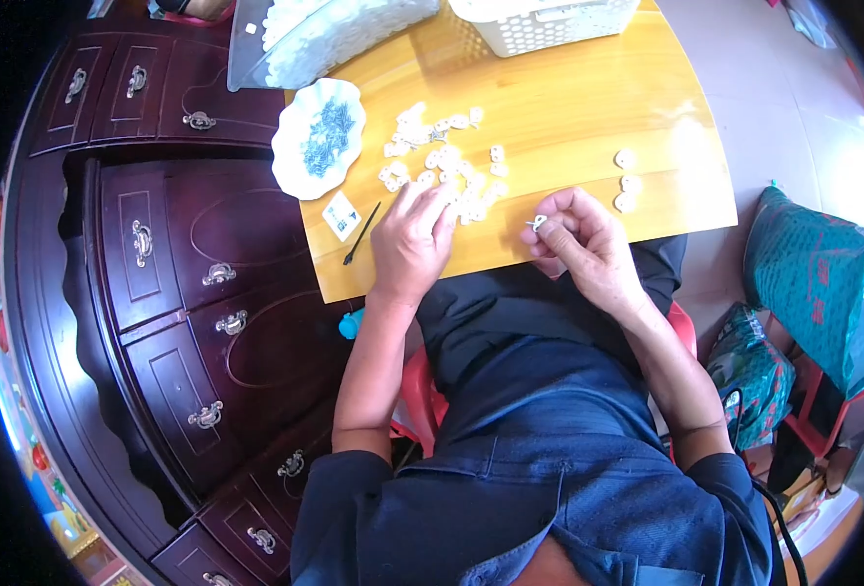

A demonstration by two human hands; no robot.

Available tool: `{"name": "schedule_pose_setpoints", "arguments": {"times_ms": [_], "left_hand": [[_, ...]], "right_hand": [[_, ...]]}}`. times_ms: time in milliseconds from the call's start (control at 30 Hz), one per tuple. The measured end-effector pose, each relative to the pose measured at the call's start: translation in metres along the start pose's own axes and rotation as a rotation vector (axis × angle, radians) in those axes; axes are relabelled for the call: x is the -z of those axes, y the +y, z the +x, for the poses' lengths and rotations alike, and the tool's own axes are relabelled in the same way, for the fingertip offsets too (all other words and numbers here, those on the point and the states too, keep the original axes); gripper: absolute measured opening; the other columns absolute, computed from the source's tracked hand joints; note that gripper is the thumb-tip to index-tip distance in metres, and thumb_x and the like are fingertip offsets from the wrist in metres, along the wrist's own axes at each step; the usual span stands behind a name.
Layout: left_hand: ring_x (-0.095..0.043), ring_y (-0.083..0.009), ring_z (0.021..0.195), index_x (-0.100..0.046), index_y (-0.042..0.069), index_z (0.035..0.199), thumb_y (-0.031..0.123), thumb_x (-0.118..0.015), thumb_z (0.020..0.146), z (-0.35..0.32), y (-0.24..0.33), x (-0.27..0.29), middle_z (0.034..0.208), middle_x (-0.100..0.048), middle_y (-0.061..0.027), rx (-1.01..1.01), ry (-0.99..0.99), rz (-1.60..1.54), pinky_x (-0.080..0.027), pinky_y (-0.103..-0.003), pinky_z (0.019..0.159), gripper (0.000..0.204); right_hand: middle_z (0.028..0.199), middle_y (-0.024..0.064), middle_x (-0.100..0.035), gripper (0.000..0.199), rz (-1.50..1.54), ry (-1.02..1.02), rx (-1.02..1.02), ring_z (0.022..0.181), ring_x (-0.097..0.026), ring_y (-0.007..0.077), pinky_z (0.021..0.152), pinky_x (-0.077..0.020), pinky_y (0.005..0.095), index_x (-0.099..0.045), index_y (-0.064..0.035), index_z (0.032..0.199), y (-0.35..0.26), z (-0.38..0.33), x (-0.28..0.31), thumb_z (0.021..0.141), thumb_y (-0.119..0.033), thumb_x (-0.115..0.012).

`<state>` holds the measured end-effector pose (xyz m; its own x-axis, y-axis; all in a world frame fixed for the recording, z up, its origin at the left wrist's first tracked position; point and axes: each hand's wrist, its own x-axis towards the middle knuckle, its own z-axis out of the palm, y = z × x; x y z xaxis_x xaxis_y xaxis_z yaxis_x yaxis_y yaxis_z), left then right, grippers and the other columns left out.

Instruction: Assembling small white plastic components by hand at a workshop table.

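My left hand [412, 239] reaches over the table to the near edge of a loose pile of small white plastic pieces [473, 205]. Its fingers are curled down among them, and the fingertips and anything in them are hidden. Close to the table's front edge, my right hand [593, 244] pinches a small white plastic piece [539, 223] between thumb and fingers. A thin pin-like bit sticks out from that piece toward the left. A scalloped white dish [290, 174] of small dark screws or nails [329, 137] stands left of the pile.
On the yellow wooden table [588, 107], a black stick-like tool [361, 234] lies beside a small white card [340, 217]. Three white pieces [629, 184] form a column at right. A grey bin [246, 49] and white basket [559, 29] stand behind. Dark drawers [197, 195] flank the left.
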<state>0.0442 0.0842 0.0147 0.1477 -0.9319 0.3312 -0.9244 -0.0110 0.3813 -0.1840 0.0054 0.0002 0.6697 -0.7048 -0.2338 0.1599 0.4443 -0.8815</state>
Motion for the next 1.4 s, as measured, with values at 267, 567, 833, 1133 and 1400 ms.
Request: {"name": "schedule_pose_setpoints", "arguments": {"times_ms": [267, 567, 833, 1133, 1400], "left_hand": [[-0.068, -0.0319, 0.085, -0.070, 0.007, 0.103, 0.007, -0.071, 0.085, 0.008, 0.006, -0.004, 0.096, -0.068, -0.0108, -0.012, -0.028, -0.039, -0.056, -0.040, 0.071, 0.018], [-0.068, -0.0306, 0.083, -0.071, 0.009, 0.100, 0.008, -0.072, 0.083, 0.017, 0.016, -0.007, 0.093, -0.067, -0.0091, 0.019, -0.001, -0.025, -0.055, -0.040, 0.070, 0.017], [-0.067, -0.0345, 0.086, -0.068, 0.006, 0.094, 0.011, -0.072, 0.084, 0.024, 0.018, -0.009, 0.095, -0.067, -0.0123, 0.069, -0.078, -0.059, -0.055, -0.043, 0.072, 0.012], [-0.067, -0.0344, 0.086, -0.063, 0.004, 0.094, 0.011, -0.070, 0.086, 0.030, 0.018, -0.005, 0.094, -0.067, -0.0125, 0.066, -0.148, -0.059, -0.054, -0.042, 0.072, 0.012], [-0.067, -0.0171, 0.071, -0.062, 0.000, 0.094, 0.002, -0.068, 0.091, 0.018, 0.025, -0.003, 0.081, -0.068, -0.0082, 0.222, -0.085, -0.423, -0.053, -0.029, 0.066, 0.007]], "right_hand": [[0.094, 0.0058, -0.071, 0.013, 0.034, -0.007, -0.005, 0.088, -0.068, 0.0083, 0.080, -0.0554, 0.0235, -0.056, 0.0010, 0.115, 0.000, 0.001, 0.001, 0.104, -0.007, -0.055], [0.095, 0.0056, -0.071, 0.012, 0.029, -0.004, -0.017, 0.089, -0.067, 0.0082, 0.080, -0.0551, 0.0235, -0.056, 0.0009, 0.114, -0.001, 0.000, 0.001, 0.104, -0.006, -0.056], [0.095, 0.0059, -0.070, 0.012, 0.034, -0.010, -0.017, 0.090, -0.067, 0.0085, 0.080, -0.0552, 0.0240, -0.056, 0.0010, 0.114, -0.001, 0.001, 0.001, 0.104, -0.006, -0.056], [0.095, 0.0065, -0.070, 0.012, 0.046, -0.016, -0.012, 0.087, -0.066, 0.0089, 0.079, -0.0549, 0.0246, -0.056, 0.0012, 0.114, -0.002, -0.001, 0.001, 0.104, -0.006, -0.055], [0.094, 0.0064, -0.070, 0.012, 0.022, 0.001, -0.007, 0.086, -0.065, 0.0081, 0.079, -0.0543, 0.0245, -0.057, 0.0020, 0.112, -0.004, -0.001, -0.001, 0.104, -0.007, -0.055]]}}
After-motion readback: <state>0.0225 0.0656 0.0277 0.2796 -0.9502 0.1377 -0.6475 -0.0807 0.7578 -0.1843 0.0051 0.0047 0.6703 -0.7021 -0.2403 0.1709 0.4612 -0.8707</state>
